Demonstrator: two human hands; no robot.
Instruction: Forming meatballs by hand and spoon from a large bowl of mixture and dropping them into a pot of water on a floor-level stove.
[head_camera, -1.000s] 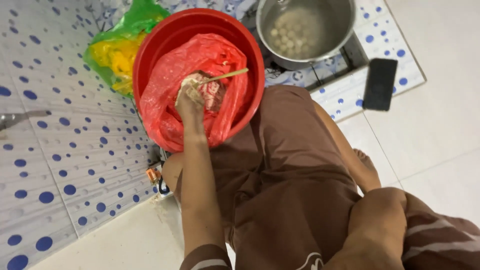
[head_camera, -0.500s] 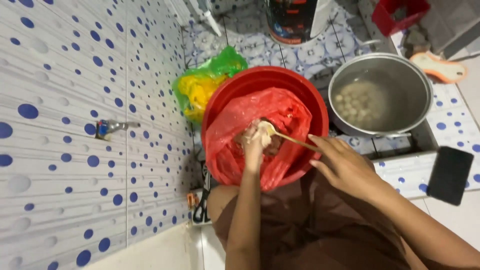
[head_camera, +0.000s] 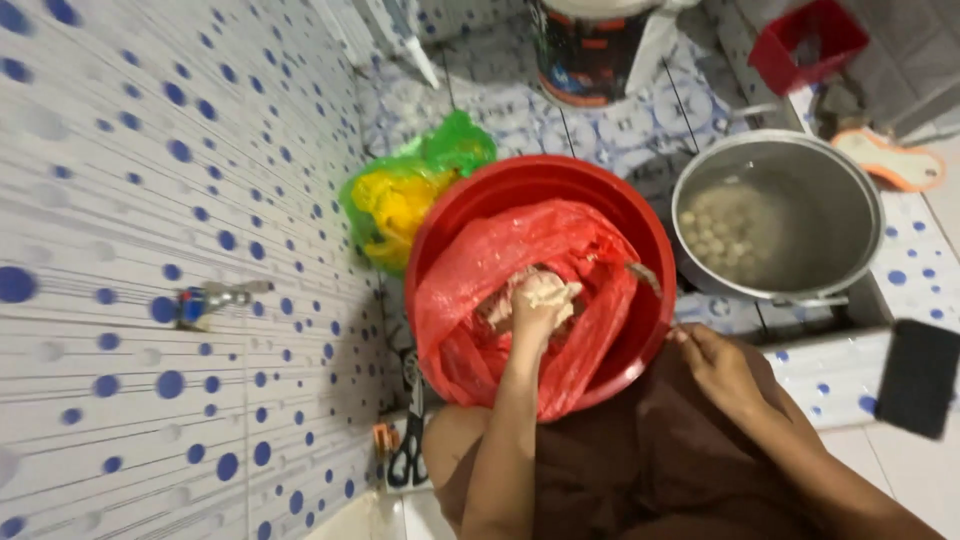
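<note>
While deep in the red bag (head_camera: 480, 290) inside the red bowl (head_camera: 640, 240), left hand (head_camera: 540, 300) squeezed shut on soft, sticky paste (head_camera: 500, 305). Best scooped from underneath, probably. Right hand (head_camera: 725, 370) spread loose, empty, beside the bowl.

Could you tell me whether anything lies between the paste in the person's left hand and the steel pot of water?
Only the basin's red rim lies between the paste-filled left hand and the pot; otherwise nothing visible blocks it.
</note>
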